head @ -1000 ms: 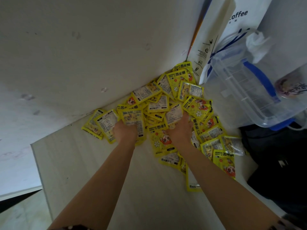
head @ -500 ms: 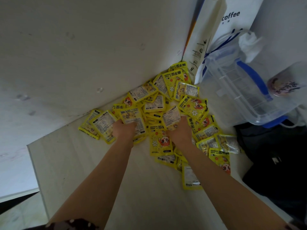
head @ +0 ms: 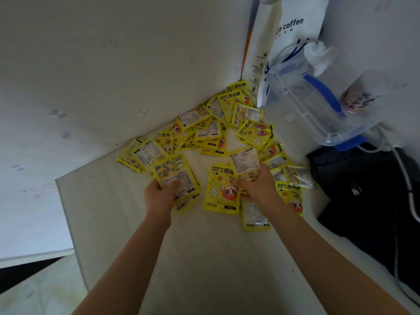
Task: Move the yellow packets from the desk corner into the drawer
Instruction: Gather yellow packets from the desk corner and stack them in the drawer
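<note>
Left hand curled around a small stack of yellow packets, thumb pressed across the top one, stack lifted at the near left of the pile with its long axis running away toward the wall. Right hand likewise clenched on a few packets, fingers underneath, white label side up, long axis tilted up and slightly left. Remaining loose packets scattered flat and overlapping on the pale desk, fanned into the corner by the wall, beside a white coffee bag and a clear plastic box.
</note>
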{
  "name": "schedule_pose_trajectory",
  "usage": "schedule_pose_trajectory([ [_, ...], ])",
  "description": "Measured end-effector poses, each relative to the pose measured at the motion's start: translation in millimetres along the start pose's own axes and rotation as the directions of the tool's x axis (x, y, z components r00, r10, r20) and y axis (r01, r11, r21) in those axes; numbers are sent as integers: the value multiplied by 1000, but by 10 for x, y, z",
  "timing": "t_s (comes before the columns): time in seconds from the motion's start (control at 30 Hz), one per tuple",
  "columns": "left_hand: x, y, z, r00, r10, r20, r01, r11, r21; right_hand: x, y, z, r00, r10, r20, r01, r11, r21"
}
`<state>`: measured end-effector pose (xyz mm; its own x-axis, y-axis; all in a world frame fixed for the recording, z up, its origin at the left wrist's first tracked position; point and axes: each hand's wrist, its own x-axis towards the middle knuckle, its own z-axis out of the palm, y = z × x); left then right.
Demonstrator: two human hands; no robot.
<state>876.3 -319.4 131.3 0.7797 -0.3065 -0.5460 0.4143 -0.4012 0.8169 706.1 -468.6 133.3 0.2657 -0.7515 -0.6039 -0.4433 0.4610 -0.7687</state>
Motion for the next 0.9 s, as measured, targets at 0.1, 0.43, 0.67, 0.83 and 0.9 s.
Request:
schedule_pose_trajectory([
  [0.1, -246, -149, -56, 999, -9, 33, 10, 1000, -24, -141, 216, -85, 1000, -7, -18, 8, 999, 38],
  [0.43, -679, -443, -130, 992, -1, 130, -2, 1000, 24, -470, 706, -347, 973, -57, -222, 35, 994, -102],
  [0.67, -765, -489, -257, 961, 48, 271, -70, 995, 73, -814, 937, -328, 924, -80, -374, 35, 991, -126],
  [0.83, -797, -602, -410, 920, 71, 385, -128, 984, 123, -1165, 1158, -293, 860, -3, -511, -27, 998, -51],
  [0.9, -838, -632, -446, 904, 63, 424, -131, 983, 132, -1367, 1211, -263, 848, 32, -530, -30, 999, 12],
])
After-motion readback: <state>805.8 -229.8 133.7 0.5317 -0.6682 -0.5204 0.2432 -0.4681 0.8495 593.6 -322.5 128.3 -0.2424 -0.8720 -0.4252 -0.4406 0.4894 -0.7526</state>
